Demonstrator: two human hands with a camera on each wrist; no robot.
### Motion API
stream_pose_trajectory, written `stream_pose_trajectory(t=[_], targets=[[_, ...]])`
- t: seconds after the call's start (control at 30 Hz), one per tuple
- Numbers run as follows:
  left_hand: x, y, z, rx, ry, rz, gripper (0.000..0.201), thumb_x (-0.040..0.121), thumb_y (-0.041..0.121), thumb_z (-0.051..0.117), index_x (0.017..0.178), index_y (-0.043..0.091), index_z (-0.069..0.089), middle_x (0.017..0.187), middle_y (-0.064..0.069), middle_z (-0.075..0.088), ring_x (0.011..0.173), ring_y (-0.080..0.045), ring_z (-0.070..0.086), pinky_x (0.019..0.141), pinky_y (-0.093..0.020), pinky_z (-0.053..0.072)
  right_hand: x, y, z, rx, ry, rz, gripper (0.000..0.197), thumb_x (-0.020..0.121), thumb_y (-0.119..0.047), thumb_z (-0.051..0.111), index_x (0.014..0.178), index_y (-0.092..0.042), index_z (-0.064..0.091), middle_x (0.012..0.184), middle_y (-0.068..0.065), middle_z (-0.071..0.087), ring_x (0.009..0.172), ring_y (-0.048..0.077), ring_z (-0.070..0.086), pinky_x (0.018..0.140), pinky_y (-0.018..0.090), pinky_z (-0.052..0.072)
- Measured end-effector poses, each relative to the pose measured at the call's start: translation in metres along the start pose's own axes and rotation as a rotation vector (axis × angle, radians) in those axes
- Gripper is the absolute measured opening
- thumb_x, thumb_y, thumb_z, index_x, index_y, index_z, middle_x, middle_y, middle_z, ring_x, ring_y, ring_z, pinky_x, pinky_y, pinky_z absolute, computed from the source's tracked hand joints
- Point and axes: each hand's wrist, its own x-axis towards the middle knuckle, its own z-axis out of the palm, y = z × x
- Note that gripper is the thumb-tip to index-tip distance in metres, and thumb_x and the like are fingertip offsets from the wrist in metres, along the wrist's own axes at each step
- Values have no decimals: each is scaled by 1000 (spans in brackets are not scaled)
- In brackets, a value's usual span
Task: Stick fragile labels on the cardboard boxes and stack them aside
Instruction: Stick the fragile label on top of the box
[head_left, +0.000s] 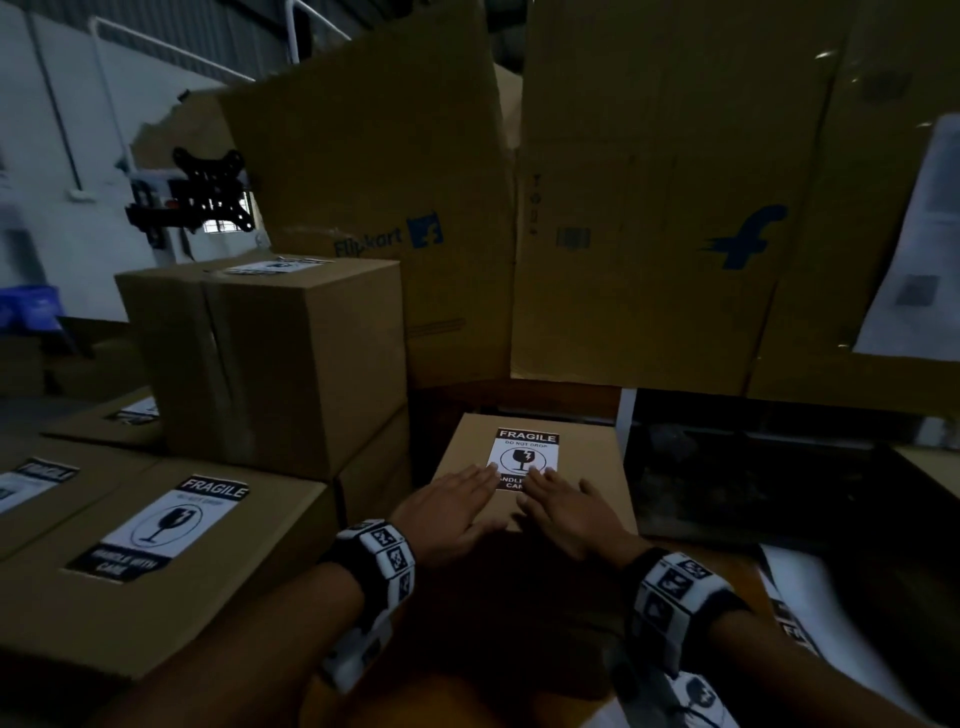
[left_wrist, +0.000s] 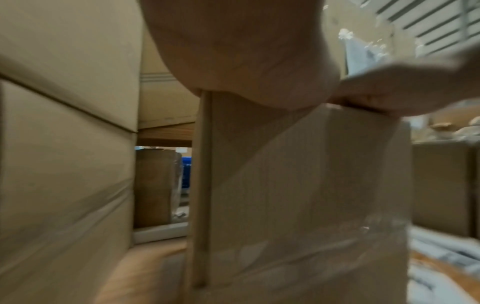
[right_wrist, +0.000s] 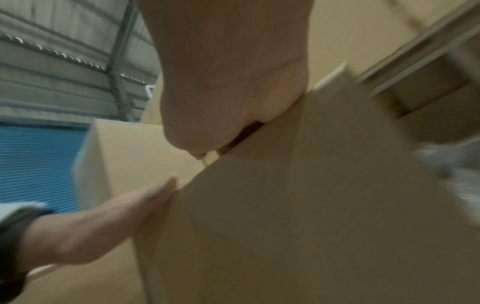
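From the head view, two hands, the left hand (head_left: 451, 501) and the right hand (head_left: 563, 512), lie flat with fingers straight on one small box (head_left: 467, 452), touching its one fragile label (head_left: 524, 451). Left of it stand four labelled boxes (head_left: 156, 561). Each wrist view shows one palm on the box's top edge.

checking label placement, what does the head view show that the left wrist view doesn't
Only the head view shows the fragile label on top of the box, both hands' straight fingers on its lower edge, and labelled boxes at left. Only the left wrist view shows the box's taped side and a blue crate behind. Both show the left hand and right hand flat on the box.
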Motion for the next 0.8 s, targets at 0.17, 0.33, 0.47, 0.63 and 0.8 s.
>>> stream_pose_trajectory(t=[0.17,0.33,0.47,0.63,0.8], targets=[[6,0,-11,-73,-53,-18,69,102,54,20,156,12,12,164,-6,10,149,-18,11,120,-33,10,-5,9,-7,-9,123,160,44,105,-44,27,141,-27,44,151,-1,41,142,20,31,111,48,26],[40,-5,-31,21,-127,15,61,102,53,23,147,13,29,150,-13,33,134,-29,28,108,-48,30,0,4,1,-17,193,308,38,102,-47,30,134,-31,44,142,-2,42,135,24,34,105,50,28],[86,-13,-46,-30,-160,112,51,103,39,35,142,7,36,149,-16,36,134,-32,36,108,-44,34,-2,0,7,-21,244,326,42,103,-48,26,141,-35,38,152,-5,33,141,21,28,109,50,24],[136,-14,-42,-55,-236,265,50,102,33,39,138,-2,40,142,-22,44,130,-38,44,108,-43,36,0,2,7,-46,182,354,48,104,-50,19,149,-36,26,160,-8,22,147,15,15,115,52,15],[163,-34,-34,-73,-296,215,74,102,52,32,155,6,10,163,-12,8,150,-25,10,120,-36,12,2,8,9,-59,129,387,71,92,-65,-5,152,-38,21,162,-10,16,149,14,10,116,52,12]])
